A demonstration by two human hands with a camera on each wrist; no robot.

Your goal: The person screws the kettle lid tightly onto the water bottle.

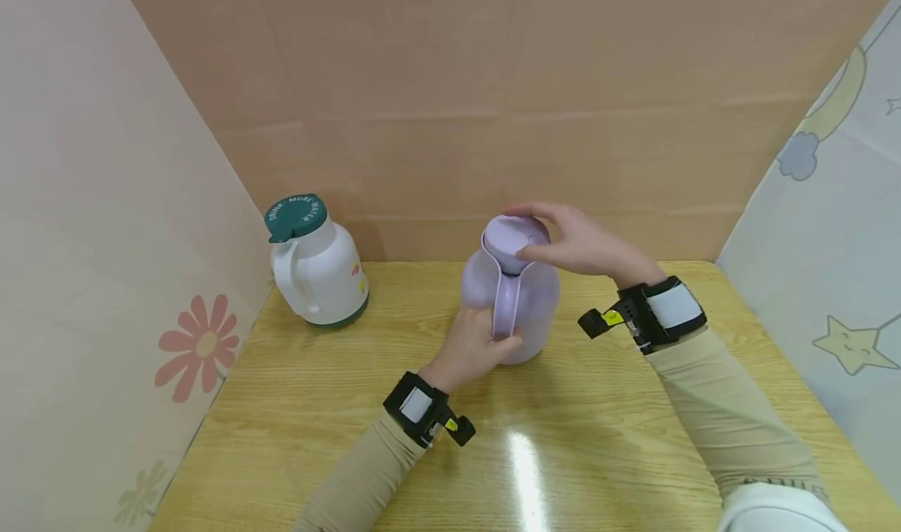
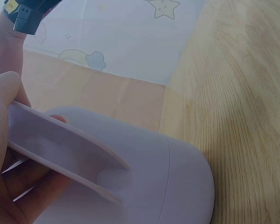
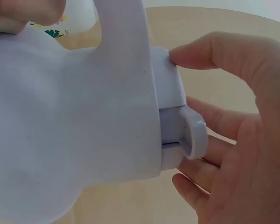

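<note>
Both hands held our lilac jug [image 1: 510,297] — left hand [image 1: 470,350] gripped its handle [image 1: 505,307], right hand [image 1: 580,244] clasped the lid [image 1: 515,235]; only the head view showed the white jug [image 1: 317,270].

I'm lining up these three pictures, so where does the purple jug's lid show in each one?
Head: the lid sits at centre, atop the purple jug, under the right hand.
Left wrist: not in view.
Right wrist: middle, between the fingers.
Shared landmark: the jug's handle, also at left and top.
</note>
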